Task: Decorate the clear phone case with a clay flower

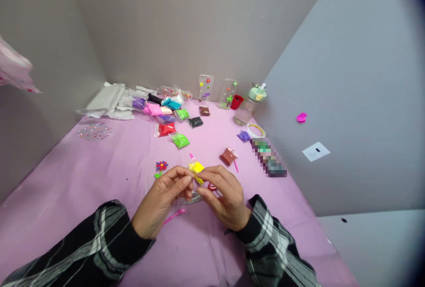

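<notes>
My left hand (169, 193) is closed, thumb and index finger pinched together; anything between the tips is too small to make out. Close to it on the right, my right hand (226, 195) has its fingers bent towards the left fingertips, with its thumb apart from them. Just behind both hands lies a packet of yellow clay (198, 168), partly covered by the fingers. A red and blue clay flower (162, 165) with green leaves rests on a clear sheet or case beyond my left hand. Below the hands is a pink modelling tool (174, 216).
Packets of brown clay (228, 157), green clay (180, 140) and red clay (166, 129) lie farther back. Two decorated clear cases (206, 88) lean on the wall beside a red cup (237, 102) and a bottle (245, 112). A tape roll (256, 136) is at right.
</notes>
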### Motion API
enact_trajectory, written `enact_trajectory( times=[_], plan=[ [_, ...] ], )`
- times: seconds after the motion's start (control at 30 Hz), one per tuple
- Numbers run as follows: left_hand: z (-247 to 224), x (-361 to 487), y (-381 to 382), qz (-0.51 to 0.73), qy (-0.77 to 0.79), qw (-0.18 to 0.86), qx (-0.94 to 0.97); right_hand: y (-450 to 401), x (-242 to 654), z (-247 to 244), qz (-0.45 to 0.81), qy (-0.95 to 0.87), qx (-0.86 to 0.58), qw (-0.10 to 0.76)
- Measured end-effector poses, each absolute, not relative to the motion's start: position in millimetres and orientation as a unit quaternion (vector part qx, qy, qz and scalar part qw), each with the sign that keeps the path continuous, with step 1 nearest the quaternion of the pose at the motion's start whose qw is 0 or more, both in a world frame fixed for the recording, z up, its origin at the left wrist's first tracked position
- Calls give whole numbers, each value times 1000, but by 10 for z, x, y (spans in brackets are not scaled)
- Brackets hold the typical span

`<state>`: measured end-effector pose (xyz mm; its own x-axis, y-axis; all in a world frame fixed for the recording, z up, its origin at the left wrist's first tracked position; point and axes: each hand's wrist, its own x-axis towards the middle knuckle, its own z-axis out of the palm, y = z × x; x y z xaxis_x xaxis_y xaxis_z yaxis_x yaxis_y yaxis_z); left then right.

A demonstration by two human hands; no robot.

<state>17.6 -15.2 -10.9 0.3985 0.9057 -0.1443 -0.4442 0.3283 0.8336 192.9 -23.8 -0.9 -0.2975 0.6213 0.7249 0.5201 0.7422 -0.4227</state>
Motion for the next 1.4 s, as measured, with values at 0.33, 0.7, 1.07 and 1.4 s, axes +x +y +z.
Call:
enact_trajectory(
  times=[0.33,0.7,1.07,1.4],
  plan=[
    [-86,179,-153,444,314,768,338,-248,1920,12,58,-802,-356,477],
    [-88,171,-147,440,320,757,362,-246,1923,7,50,-803,-356,475],
    [-50,182,-158,447,327,754,353,-246,1923,-6,50,-803,-353,478],
    [-63,179,-165,431,308,777,342,-240,1924,-10,60,-804,-354,473]
  ],
)
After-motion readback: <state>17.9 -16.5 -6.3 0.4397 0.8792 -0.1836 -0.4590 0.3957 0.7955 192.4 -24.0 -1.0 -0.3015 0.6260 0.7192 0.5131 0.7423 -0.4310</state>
